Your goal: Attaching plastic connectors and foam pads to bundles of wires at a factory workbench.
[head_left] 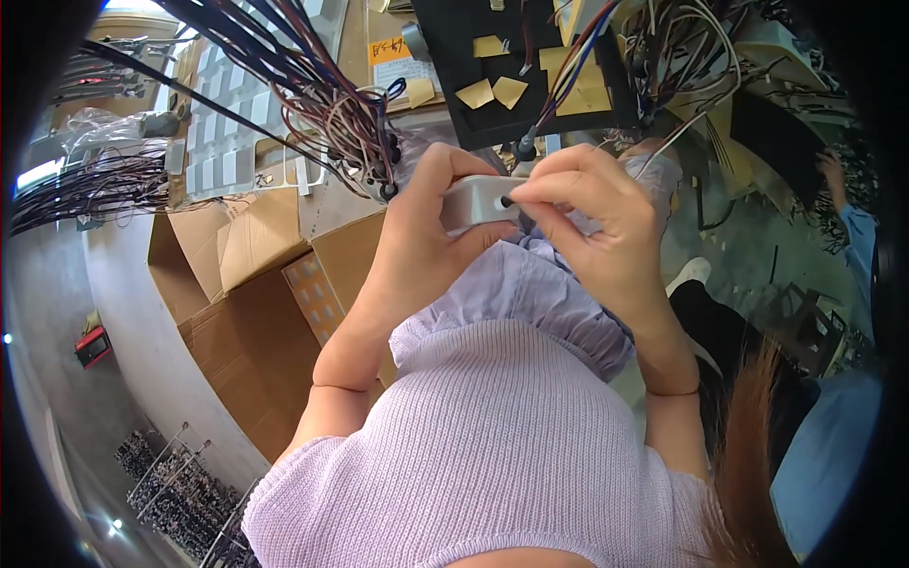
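Note:
My left hand (423, 220) is wrapped round a small light grey plastic housing (464, 204), thumb below and fingers over the top. A small black part (507, 201) sits at a round spot on the housing's right side. My right hand (606, 208) pinches this black part between thumb and fingertips. Whether it is seated in the housing or only touching it, I cannot tell. Just beyond my hands, a black plug-like end (525, 149) of a wire bundle hangs down.
Bundles of coloured wires hang at the left (322, 104) and right (686, 47). A black board (530, 80) with yellow paper pieces lies ahead. Grey parts in rows (220, 142) stand on the bench. An open cardboard box (256, 350) is at left. Another person's arm (857, 246) shows far right.

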The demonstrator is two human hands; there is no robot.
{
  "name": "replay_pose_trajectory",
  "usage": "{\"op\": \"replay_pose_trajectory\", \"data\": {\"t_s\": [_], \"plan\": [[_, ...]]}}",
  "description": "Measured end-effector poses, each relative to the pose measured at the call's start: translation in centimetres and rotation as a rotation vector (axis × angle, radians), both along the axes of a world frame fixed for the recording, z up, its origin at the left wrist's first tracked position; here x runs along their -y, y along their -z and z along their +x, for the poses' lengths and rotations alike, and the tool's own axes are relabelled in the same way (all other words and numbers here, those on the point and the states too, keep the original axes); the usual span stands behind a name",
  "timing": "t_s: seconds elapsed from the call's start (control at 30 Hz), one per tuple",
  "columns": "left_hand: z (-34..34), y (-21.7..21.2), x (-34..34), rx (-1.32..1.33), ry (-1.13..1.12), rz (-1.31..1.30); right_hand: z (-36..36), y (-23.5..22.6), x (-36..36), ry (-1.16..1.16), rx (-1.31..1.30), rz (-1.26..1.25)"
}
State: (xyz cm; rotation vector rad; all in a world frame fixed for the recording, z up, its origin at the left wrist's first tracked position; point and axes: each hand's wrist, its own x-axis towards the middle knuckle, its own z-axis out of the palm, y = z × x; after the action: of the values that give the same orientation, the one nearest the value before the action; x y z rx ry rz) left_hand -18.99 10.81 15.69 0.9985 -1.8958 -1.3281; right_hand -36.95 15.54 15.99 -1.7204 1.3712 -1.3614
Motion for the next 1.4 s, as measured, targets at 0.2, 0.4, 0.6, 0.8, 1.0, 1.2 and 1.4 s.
{"op": "replay_pose_trajectory", "data": {"t_s": [0.2, 0.4, 0.6, 0.8, 1.0, 1.2, 1.4], "plan": [[-0.8, 0.1, -0.4, 0.127, -0.012, -0.178, 0.1, 0.6, -0.8, 0.035, -0.065, 0.022], [-0.9, 0.2, -1.6, 0.240, -0.051, -0.166, -0.5, 0.9, -1.6, -0.022, -0.133, 0.085], [-1.1, -0.3, -1.4, -0.033, 0.157, 0.375, -1.9, 1.5, -1.3, 0.149, -0.266, 0.351], [-1.1, 2.0, -0.9, -0.070, 0.111, 0.432, -1.4, 3.0, -1.9, -0.037, 0.027, 0.201], [-3.2, 2.1, -0.8, 0.026, 0.081, 0.205, -1.2, 2.3, -1.4, -0.079, -0.135, 0.073], [-0.9, 0.2, 0.1, 0.156, -0.047, -0.024, -7.8, 2.9, -1.8, -0.002, -0.583, 0.201], [-1.9, -0.3, -0.3, -0.124, 0.061, 0.191, -3.1, 0.7, -1.8, -0.185, 0.255, 0.412]]}}
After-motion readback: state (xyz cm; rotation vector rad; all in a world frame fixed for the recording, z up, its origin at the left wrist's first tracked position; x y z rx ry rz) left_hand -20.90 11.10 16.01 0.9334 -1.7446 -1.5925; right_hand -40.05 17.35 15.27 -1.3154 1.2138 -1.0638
